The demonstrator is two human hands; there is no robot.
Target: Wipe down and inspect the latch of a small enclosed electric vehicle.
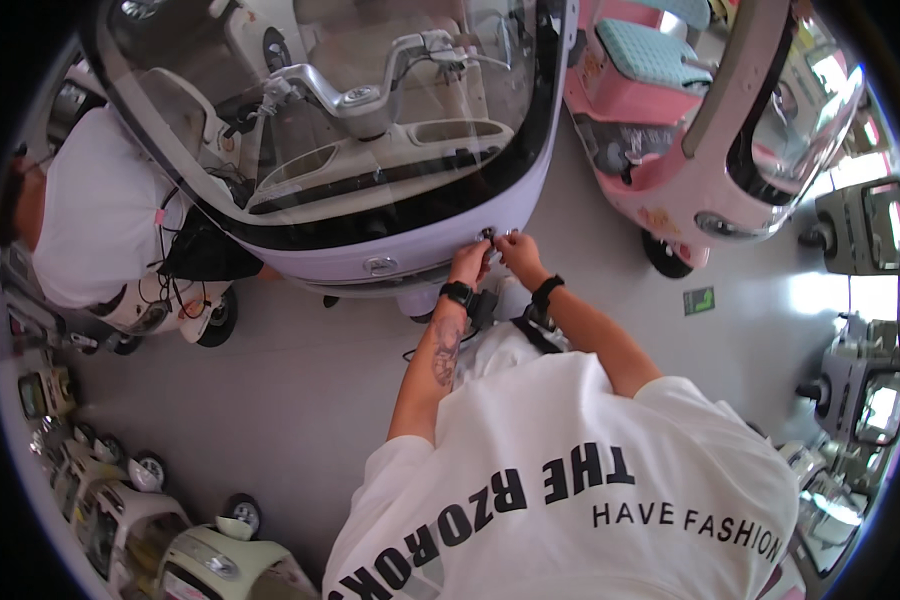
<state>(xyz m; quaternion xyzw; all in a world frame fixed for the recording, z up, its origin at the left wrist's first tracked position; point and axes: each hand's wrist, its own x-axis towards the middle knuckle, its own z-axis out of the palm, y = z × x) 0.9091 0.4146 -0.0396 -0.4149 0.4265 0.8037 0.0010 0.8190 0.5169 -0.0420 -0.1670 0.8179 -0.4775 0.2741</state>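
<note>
A lavender enclosed three-wheeler (310, 264) with a large curved windshield stands before me. Both my hands are at the right end of its lower front panel. My left hand (468, 262) has its fingers closed by a small dark part (487, 235) on the panel. Beside it, my right hand (520, 255) is pinched close to the same spot, fingertips almost touching the left ones. What lies between the fingers is too small to make out. Silver handlebars (360, 98) show through the windshield, and a round badge (380, 266) sits left of my hands on the front.
A pink three-wheeler (650, 190) with a light blue seat stands to the right. At the left, a person in a white shirt (100, 215) bends beside another vehicle. A green floor marker (700, 300) lies on the grey floor (300, 400). Several vehicles line both sides.
</note>
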